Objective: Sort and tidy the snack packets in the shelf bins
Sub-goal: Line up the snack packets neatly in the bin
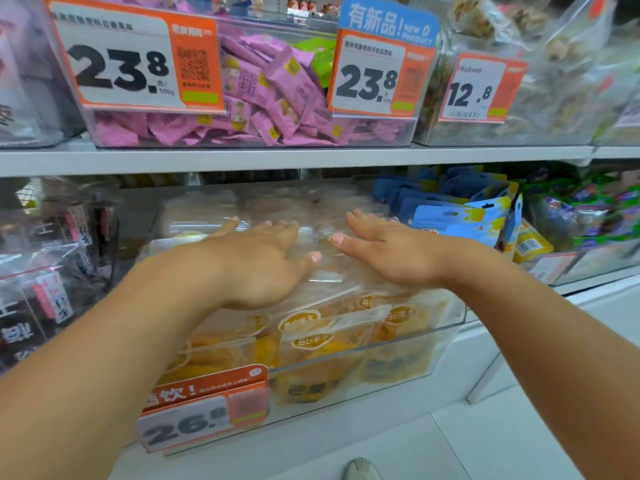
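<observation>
Both palms flatten mango packets point(322, 344) in the clear bin point(446, 332), lower shelf.
Left hand point(258, 263) & right hand point(388, 252): fingers straight, spread, pinching nothing. Press evenly twd bin's back edge; keep packs below front rim.

Upper shelf point(277, 159) carries clear bins point(242, 133); pink packets point(284, 98) fill one.

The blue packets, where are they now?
In the head view the blue packets stand on the lower shelf, right of the right hand and the orange packets' bin.

Clear glossy plastic bin point(446, 327); shiny film mango packets point(332, 341); matt pink wrappers point(277, 84) at twelve o'clock; paper price tags point(135, 60).
</observation>
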`<state>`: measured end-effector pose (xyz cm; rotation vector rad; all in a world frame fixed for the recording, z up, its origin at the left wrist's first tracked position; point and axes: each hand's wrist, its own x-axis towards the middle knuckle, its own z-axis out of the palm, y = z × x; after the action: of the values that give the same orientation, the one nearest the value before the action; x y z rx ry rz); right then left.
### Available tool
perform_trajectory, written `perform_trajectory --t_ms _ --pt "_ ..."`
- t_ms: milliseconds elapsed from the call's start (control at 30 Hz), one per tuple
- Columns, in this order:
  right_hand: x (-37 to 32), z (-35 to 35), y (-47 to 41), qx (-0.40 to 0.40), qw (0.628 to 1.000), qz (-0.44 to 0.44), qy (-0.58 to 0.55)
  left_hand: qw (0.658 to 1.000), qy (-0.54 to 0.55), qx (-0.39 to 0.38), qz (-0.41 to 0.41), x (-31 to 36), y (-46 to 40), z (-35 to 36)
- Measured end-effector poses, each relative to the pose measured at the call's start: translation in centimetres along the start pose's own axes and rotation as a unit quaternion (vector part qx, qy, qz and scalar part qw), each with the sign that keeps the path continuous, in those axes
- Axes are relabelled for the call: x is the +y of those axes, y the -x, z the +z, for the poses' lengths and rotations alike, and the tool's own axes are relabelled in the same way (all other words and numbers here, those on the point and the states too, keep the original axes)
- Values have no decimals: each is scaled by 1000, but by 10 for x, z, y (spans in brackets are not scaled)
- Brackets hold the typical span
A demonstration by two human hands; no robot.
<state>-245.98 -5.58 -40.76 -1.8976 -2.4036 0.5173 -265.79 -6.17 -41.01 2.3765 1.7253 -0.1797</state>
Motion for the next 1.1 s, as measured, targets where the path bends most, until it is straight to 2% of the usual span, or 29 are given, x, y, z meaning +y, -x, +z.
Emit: perform_trajectory --t_ms 100,167,200,400,500,567,667,733,833,967,1100 --pt "7 -6 -6 55 995 -19 -78 999 -25 32 0 11 0 -6" --pt "13 -8 -19 121 991 -24 -43 997 -23 69 6 19 -2 -3" --pt "15 -7 -27 129 991 -23 -11 997 -21 78 5 21 -3 0" --pt "10 -2 -58 25 996 -45 78 998 -23 45 -30 17 -12 13" --pt "8 -7 -59 -4 995 -1 98 998 -27 44 -27 16 -12 12" --pt "10 -8 -61 18 994 1 104 998 -26 47 -23 16 -11 13" --pt "7 -3 -67 103 989 -53 88 998 -15 59 -19 15 -11 14" --pt "3 0 -74 75 990 -77 96 998 -13 61 -19 15 -11 14" --pt "0 -1 -79 42 991 -42 118 998 -11 62 -16 16 -11 14" --pt "1 -1 -80 79 990 -18 119 998 -9 66 -12 13 -12 15" --pt "-9 -7 -92 67 993 -41 90 997 -6 72 -15 14 -12 15"
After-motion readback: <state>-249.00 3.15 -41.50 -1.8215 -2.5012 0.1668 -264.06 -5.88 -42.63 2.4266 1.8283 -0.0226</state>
